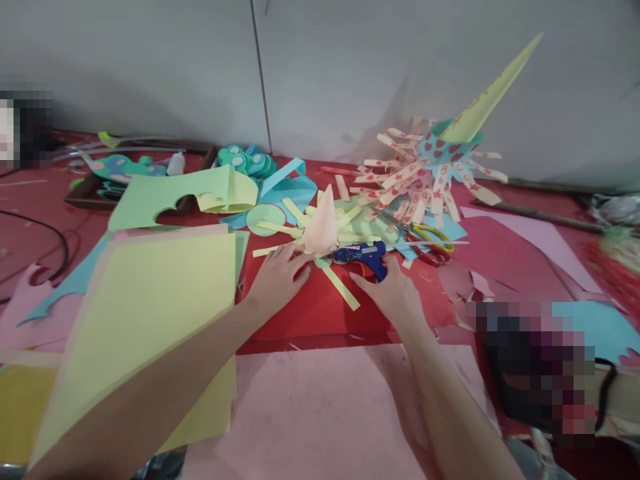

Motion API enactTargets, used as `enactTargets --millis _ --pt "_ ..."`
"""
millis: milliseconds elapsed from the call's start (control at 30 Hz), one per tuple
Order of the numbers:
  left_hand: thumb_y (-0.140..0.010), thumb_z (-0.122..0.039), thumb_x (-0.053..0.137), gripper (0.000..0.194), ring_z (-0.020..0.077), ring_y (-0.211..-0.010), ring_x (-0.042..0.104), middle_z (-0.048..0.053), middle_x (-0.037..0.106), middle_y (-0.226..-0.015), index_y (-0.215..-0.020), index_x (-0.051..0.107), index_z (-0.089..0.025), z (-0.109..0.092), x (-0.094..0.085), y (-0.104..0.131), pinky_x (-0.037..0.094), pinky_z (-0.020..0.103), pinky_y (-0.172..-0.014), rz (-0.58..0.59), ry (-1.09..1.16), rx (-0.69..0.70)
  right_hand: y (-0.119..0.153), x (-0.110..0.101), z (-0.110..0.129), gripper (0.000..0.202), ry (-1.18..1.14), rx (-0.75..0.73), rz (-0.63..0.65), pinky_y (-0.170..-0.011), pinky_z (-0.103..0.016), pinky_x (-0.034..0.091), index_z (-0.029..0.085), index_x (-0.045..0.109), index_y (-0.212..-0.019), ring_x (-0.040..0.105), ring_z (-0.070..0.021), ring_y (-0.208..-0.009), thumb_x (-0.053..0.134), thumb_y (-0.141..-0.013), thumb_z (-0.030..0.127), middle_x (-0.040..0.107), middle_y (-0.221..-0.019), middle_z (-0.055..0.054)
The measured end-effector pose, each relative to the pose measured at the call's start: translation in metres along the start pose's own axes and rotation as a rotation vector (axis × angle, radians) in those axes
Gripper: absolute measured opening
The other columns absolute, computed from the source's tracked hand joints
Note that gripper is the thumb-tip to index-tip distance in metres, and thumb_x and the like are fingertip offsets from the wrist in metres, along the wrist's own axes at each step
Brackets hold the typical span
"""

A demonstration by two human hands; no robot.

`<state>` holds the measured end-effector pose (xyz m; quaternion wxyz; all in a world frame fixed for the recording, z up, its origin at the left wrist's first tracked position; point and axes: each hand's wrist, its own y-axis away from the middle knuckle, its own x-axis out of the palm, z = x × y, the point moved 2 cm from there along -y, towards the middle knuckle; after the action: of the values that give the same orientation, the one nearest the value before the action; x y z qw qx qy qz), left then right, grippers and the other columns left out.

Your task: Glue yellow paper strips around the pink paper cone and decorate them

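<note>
Progress looked partial

Our left hand [280, 277] bent its fingers narrowly at the cone's base; we couldn't tell whether they pinched it. The pale cone [323, 223] stood upright amid yellow strips [343, 288], shaped but seemingly unfinished. Our right hand [400, 297] wrapped its fingers around the blue glue gun [369, 255], nozzle near that base. Farther right, a patterned, many-stripped piece [445, 153] looked complete.

Pale paper strip [442, 179]: a red capital "B"; letters on neighbouring strips too small to read surely.
Blue glue gun [364, 253]: pale label, print unreadable.
Tall yellow cone [495, 97]: red marks, not legible.
</note>
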<state>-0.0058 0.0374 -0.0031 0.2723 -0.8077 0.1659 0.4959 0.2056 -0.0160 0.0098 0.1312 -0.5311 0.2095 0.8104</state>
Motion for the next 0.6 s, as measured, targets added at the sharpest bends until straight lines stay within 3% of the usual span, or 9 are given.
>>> enactTargets --millis 133,300,600 --pt "-0.089 -0.019 0.042 0.025 0.0211 -0.095 0.054 0.007 0.057 -0.100 -0.099 0.064 -0.020 0.0004 0.0010 0.0004 0.043 0.038 -0.088 -0.013 -0.007 0.026 -0.0015 0.0001 -0.0023 0.069 0.011 0.004 -0.002 -0.061 -0.036 0.044 0.021 0.049 -0.112 0.063 -0.0325 -0.085 0.054 -0.063 0.071 0.066 -0.091 -0.013" --pt "-0.088 -0.018 0.043 0.024 0.0203 -0.094 0.054 0.008 0.056 -0.098 -0.098 0.065 -0.019 0.0001 0.0016 0.0010 0.045 0.037 -0.087 -0.033 0.030 0.046 -0.0024 -0.0019 -0.0046 0.055 0.049 -0.030 -0.012 -0.061 -0.034 0.043 0.021 0.052 -0.110 0.064 -0.0309 -0.082 0.054 -0.070 0.059 0.067 -0.085 -0.010" --pt "-0.088 -0.016 0.044 0.024 0.0207 -0.096 0.055 0.008 0.058 -0.101 -0.099 0.065 -0.017 -0.0002 0.0022 0.0008 0.046 0.037 -0.088 -0.034 0.008 0.063 -0.0006 -0.0048 -0.0035 0.049 0.073 -0.074 -0.069 -0.063 -0.033 0.042 0.020 0.053 -0.116 0.063 -0.0289 -0.083 0.052 -0.074 0.046 0.068 -0.085 -0.010"
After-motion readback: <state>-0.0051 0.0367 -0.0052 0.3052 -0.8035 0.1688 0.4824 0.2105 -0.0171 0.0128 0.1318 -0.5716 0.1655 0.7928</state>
